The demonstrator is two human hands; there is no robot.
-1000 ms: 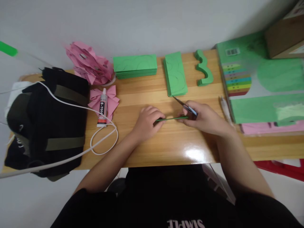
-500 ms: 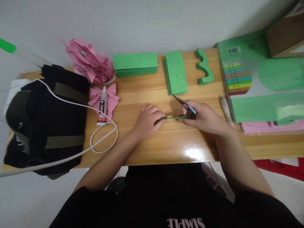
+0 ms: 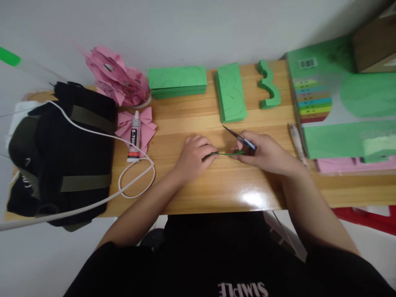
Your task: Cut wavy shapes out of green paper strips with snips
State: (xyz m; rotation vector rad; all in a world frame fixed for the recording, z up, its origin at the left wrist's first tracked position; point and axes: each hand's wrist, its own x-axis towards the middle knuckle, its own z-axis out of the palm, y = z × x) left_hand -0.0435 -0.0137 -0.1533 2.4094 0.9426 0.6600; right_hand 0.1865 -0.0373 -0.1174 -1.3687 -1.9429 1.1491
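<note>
Between my hands, a thin green paper piece (image 3: 227, 154) is held nearly edge-on, just above the table. My left hand (image 3: 198, 154) pinches its left end, the fingers closed over it. My right hand (image 3: 258, 150) grips a pair of scissors (image 3: 246, 142) with blades pointing up and left, and its fingertips also hold the paper's right end. Beyond the hands lie a stack of green paper with drawn curves (image 3: 231, 93), another such stack (image 3: 177, 82) lying crosswise, and a wavy green cut-out stack (image 3: 269, 84).
At left sits a black bag (image 3: 62, 152) with a white cable (image 3: 136, 197) looping onto the table. A glue tube (image 3: 134, 138) rests on pink folded paper (image 3: 150, 123), near pink cut paper (image 3: 119, 78). To the right are a pen (image 3: 297, 142), a green paper pack (image 3: 321, 142) and a cardboard box (image 3: 375, 43).
My hands stay almost in place, still holding the paper and scissors. The view shifts slightly, and the paper's right end looks tilted a little more.
</note>
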